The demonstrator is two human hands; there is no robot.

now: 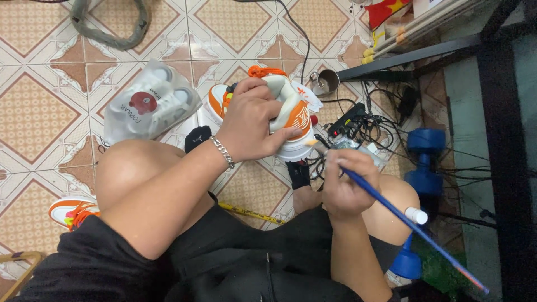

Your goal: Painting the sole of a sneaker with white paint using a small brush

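A floor of patterned tan and cream tiles (33,112) fills the view, and a person sits low on it with knees bent, wearing dark shorts. The left hand (251,120), a chain bracelet (222,151) at its wrist, grips an orange and white high-top sneaker (293,114) from above: the fingers curl over the collar and tongue and the thumb presses against the orange side panel, so the shoe is held off the floor in front of the knees. The right hand (344,187) has its fingers pressed together, pinching a long blue-handled paintbrush (403,221); the handle runs back past the wrist toward the lower right, and the pale bristle end (311,143) lies just beyond the fingertips, touching or nearly touching the white midsole near the left thumb.

Beyond the left knuckles lies a clear plastic bag (148,100) with white shoes inside. Past the right fingertips sits a tangle of black cables and a power strip (352,120), with a metal cup (326,82) farther off. To the outer side of the right hand stand blue dumbbells (425,162). The matching orange sneaker (70,211) rests on the tiles behind the left elbow.
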